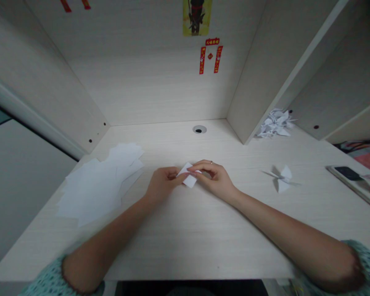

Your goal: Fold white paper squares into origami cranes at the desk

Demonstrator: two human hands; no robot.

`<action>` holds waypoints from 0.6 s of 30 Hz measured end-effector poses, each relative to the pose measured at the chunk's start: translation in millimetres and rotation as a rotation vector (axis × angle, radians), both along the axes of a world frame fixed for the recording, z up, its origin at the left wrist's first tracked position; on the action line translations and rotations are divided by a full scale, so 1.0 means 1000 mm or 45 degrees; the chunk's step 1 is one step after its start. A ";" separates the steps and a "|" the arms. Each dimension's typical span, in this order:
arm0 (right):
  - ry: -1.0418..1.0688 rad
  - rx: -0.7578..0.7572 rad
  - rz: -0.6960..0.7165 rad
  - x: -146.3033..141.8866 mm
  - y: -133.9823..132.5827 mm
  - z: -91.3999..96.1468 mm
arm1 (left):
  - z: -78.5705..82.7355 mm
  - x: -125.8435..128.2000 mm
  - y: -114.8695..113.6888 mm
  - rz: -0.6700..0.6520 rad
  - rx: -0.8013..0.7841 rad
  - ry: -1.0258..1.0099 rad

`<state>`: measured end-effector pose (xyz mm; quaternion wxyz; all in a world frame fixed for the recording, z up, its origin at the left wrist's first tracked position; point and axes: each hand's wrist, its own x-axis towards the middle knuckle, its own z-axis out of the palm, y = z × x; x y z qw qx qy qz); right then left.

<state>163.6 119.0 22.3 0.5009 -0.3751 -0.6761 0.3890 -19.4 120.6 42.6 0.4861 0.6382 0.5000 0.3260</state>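
Observation:
Both of my hands meet at the middle of the pale wooden desk (185, 242) on a small folded white paper (188, 177). My left hand (164, 183) is closed, pinching the paper's left edge. My right hand (212, 176) has its fingers pressed together on the paper's right side and top, with a ring on one finger. The paper lies low on the desk surface, partly covered by the fingers.
A loose spread of white paper sheets (98, 185) lies at the left. A finished folded paper crane (281, 177) sits to the right. A heap of folded cranes (275, 124) rests in the right shelf bay. A phone (349, 173) lies on a book at far right. A cable hole (199, 130) is behind.

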 end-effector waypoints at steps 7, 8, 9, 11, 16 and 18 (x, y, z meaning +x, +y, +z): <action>0.314 -0.353 -0.016 -0.003 -0.002 0.000 | -0.002 0.004 0.002 0.044 -0.032 -0.233; 0.336 -0.373 -0.038 -0.004 -0.003 0.000 | -0.001 0.005 0.001 0.038 -0.040 -0.261; 0.344 -0.390 -0.060 -0.004 -0.003 0.001 | 0.000 0.006 0.000 0.031 -0.050 -0.282; 0.332 -0.413 -0.082 -0.005 -0.005 0.002 | 0.001 0.007 -0.002 0.012 -0.071 -0.312; 0.181 -0.232 -0.055 -0.007 -0.007 0.002 | -0.002 0.003 0.004 0.117 -0.037 -0.329; 0.111 -0.189 -0.042 -0.007 -0.008 0.002 | -0.003 0.000 0.007 0.149 -0.042 -0.327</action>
